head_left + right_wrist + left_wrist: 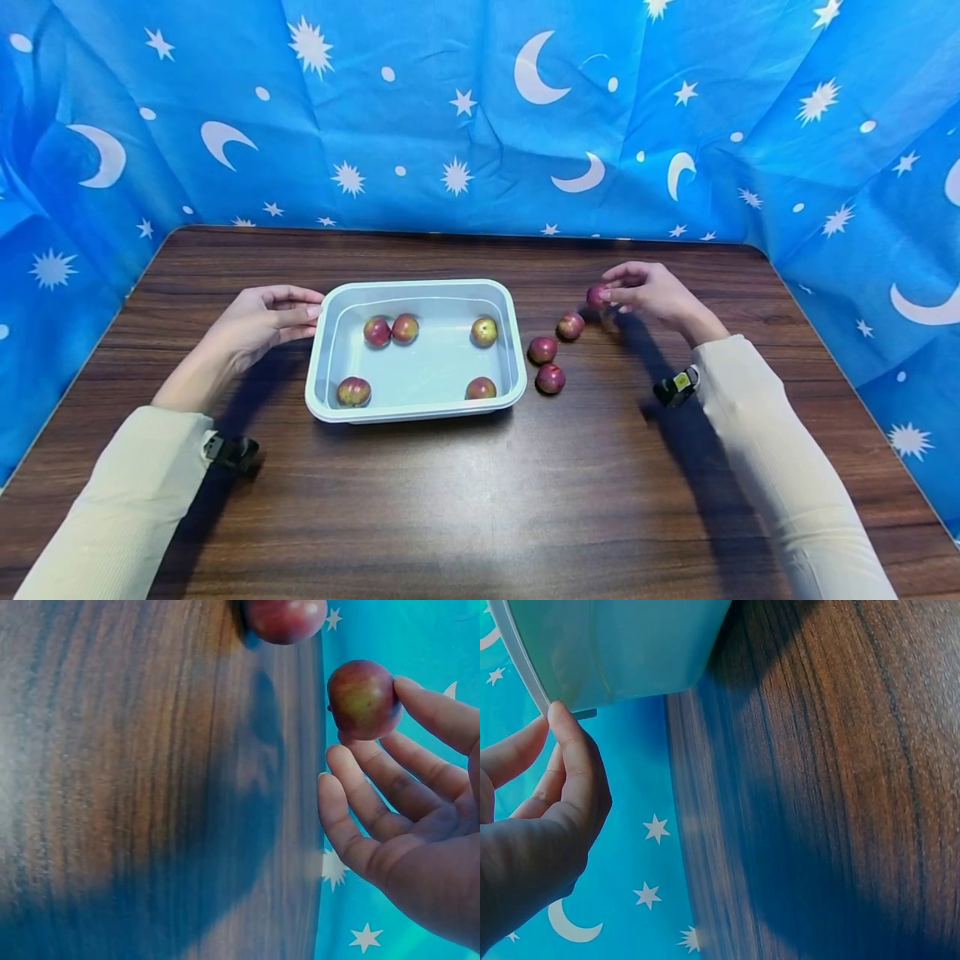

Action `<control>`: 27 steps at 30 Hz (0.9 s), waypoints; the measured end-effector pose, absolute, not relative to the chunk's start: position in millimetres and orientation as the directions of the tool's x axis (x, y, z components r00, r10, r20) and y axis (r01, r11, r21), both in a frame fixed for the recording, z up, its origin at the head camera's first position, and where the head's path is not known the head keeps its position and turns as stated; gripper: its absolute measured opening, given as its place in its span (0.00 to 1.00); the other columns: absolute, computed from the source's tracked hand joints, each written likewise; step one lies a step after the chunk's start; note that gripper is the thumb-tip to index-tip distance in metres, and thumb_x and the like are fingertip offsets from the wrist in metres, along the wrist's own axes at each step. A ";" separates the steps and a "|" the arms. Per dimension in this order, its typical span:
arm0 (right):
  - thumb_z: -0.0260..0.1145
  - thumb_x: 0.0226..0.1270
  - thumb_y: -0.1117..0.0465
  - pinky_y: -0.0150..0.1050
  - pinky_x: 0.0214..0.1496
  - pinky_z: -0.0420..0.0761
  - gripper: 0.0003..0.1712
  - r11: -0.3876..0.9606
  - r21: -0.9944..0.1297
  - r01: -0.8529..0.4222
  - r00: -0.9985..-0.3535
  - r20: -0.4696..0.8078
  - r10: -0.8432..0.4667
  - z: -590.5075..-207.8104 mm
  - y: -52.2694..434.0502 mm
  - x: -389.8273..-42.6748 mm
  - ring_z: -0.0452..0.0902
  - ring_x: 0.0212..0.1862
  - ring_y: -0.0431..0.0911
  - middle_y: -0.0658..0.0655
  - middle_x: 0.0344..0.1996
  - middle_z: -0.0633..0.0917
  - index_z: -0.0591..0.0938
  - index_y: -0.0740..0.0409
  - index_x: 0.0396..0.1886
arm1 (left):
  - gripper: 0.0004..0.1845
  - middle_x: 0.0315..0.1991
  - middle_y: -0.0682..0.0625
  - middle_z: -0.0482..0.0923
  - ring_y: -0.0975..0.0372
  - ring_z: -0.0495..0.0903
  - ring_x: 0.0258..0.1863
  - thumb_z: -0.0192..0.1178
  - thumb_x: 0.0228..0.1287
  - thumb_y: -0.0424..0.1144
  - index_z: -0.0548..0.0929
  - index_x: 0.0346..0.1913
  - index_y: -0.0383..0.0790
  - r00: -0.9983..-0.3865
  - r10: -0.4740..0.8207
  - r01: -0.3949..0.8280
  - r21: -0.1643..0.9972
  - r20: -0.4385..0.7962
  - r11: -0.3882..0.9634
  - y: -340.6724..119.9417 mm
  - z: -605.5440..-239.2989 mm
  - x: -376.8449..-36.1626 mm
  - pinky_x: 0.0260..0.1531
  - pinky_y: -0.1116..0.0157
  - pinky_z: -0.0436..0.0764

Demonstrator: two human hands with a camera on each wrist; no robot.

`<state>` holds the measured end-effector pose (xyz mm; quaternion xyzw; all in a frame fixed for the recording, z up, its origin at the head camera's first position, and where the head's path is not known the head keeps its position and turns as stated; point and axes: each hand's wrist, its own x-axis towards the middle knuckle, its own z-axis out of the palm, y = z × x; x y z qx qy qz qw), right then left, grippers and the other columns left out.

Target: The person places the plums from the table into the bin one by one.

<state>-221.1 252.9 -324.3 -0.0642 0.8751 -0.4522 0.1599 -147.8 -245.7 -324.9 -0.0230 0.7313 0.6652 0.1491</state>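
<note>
A white plastic tub [420, 367] stands left of the table's middle with several red-yellow plums inside, one of them [483, 332] at its right. My left hand [258, 325] pinches the tub's left rim between thumb and fingers; the left wrist view shows the thumb and fingertips at the rim's edge [526, 671]. Right of the tub, my right hand [654, 293] holds a plum [364, 700] by thumb and fingertips, raised over the table in the right wrist view. Between that hand and the tub lie three more plums, the nearest [570, 326] just left of the fingers.
The dark wood-grain table [450, 500] has its far edge close behind the tub. A blue cloth [420, 125] with white moons and stars hangs behind and at both sides. Black wrist cameras [231, 452] sit at both cuffs.
</note>
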 end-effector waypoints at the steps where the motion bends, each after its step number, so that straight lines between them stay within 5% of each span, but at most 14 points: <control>1: 0.61 0.64 0.60 0.48 0.45 0.80 0.22 0.582 -0.813 0.028 -0.941 -0.218 -0.258 -322.9 252.7 -221.1 0.76 0.43 0.56 0.64 0.43 0.77 0.71 0.67 0.54 | 0.16 0.34 0.53 0.80 0.65 0.81 0.34 0.56 0.63 0.32 0.69 0.50 0.26 -0.954 0.165 -0.233 0.965 -0.250 0.117 -245.8 -324.8 -147.8 0.43 0.63 0.79; 12: 0.64 0.62 0.54 0.51 0.47 0.79 0.24 0.595 -0.803 0.044 -0.944 -0.229 -0.239 -308.6 251.8 -223.5 0.75 0.44 0.58 0.62 0.44 0.77 0.72 0.62 0.54 | 0.14 0.34 0.52 0.80 0.64 0.82 0.34 0.57 0.62 0.31 0.71 0.48 0.27 -0.955 0.172 -0.230 0.970 -0.241 0.084 -246.2 -325.6 -148.4 0.43 0.63 0.79; 22: 0.65 0.60 0.51 0.36 0.40 0.82 0.27 0.604 -0.796 0.022 -0.940 -0.222 -0.259 -293.4 251.3 -222.6 0.77 0.44 0.52 0.61 0.45 0.77 0.73 0.60 0.55 | 0.13 0.34 0.52 0.80 0.64 0.82 0.34 0.57 0.62 0.31 0.72 0.47 0.29 -0.957 0.160 -0.230 0.970 -0.240 0.079 -243.1 -324.2 -139.7 0.42 0.64 0.79; 27: 0.66 0.59 0.51 0.36 0.39 0.82 0.27 0.605 -0.796 0.008 -0.940 -0.212 -0.267 -285.7 249.3 -221.2 0.78 0.39 0.45 0.60 0.45 0.78 0.72 0.60 0.55 | 0.10 0.34 0.51 0.80 0.64 0.82 0.33 0.58 0.61 0.30 0.74 0.44 0.32 -0.958 0.161 -0.231 0.972 -0.237 0.053 -242.3 -325.2 -137.7 0.41 0.64 0.80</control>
